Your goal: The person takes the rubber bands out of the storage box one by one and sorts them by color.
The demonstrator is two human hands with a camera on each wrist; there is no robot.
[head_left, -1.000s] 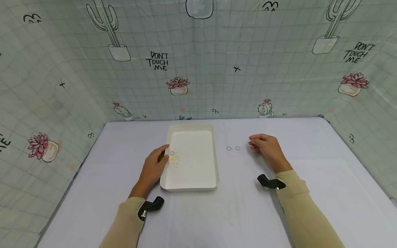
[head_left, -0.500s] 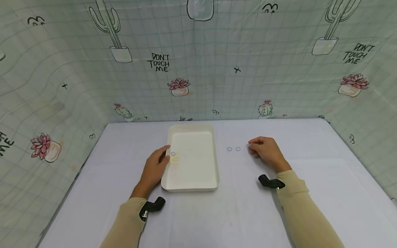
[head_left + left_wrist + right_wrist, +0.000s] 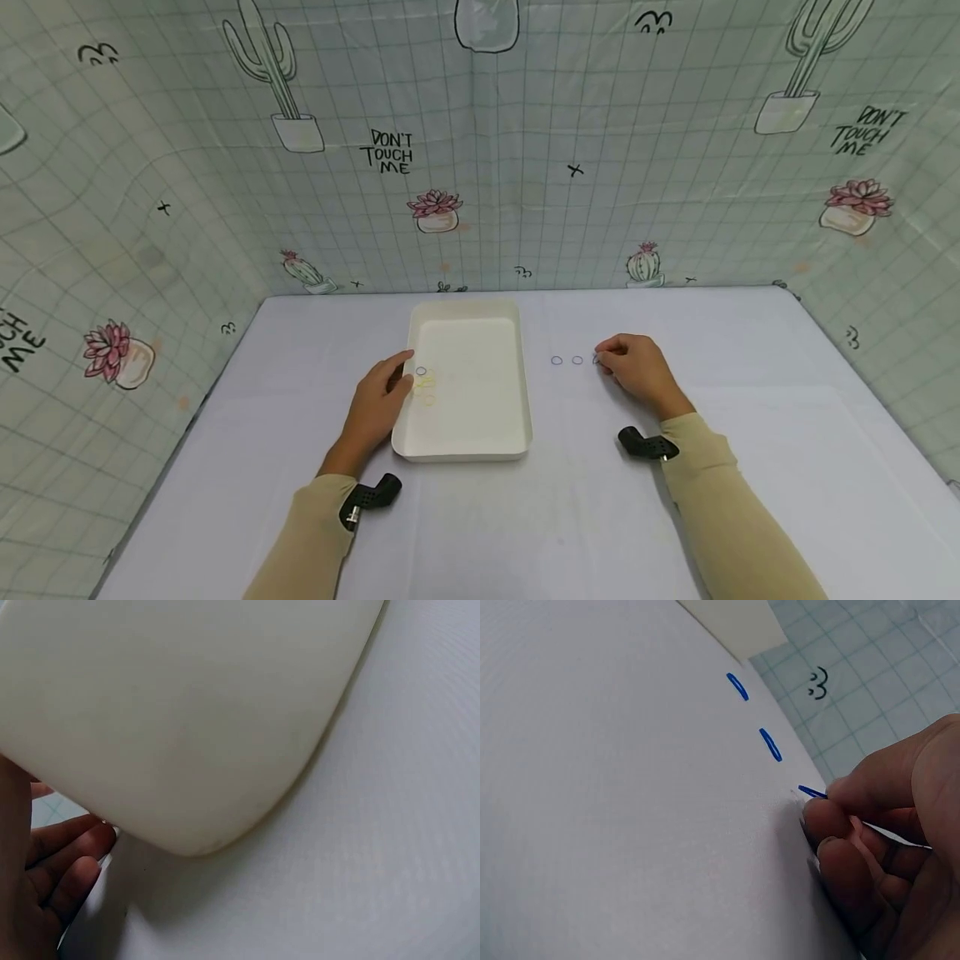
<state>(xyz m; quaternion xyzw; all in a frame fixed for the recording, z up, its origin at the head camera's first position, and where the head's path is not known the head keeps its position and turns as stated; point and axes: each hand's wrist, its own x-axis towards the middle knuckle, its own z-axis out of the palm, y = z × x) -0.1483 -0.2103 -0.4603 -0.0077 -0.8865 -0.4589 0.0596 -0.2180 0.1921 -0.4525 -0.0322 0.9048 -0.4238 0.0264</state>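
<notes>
My right hand (image 3: 637,373) pinches a small blue rubber band (image 3: 811,792) between thumb and index finger, low over the white table. To its left, two more blue rubber bands lie apart in a row, the nearer one (image 3: 770,745) and the farther one (image 3: 737,686). My left hand (image 3: 375,402) holds the left rim of a shallow white tray (image 3: 472,392), thumb and index finger at its edge. In the left wrist view the tray's outer side hides part of that hand. Inside the tray by its left wall lie a blue band (image 3: 421,372) and several thin yellow bands (image 3: 425,383).
The white table (image 3: 585,517) ends at the back against a pale checked cloth (image 3: 517,167) printed with cacti, which also hangs at both sides. A black wrist camera mount (image 3: 375,493) sits on the left forearm, another mount (image 3: 647,445) on the right.
My right hand has come down and slightly left with the blue band, which is now level with the two in the row. My left hand stays at the tray's rim.
</notes>
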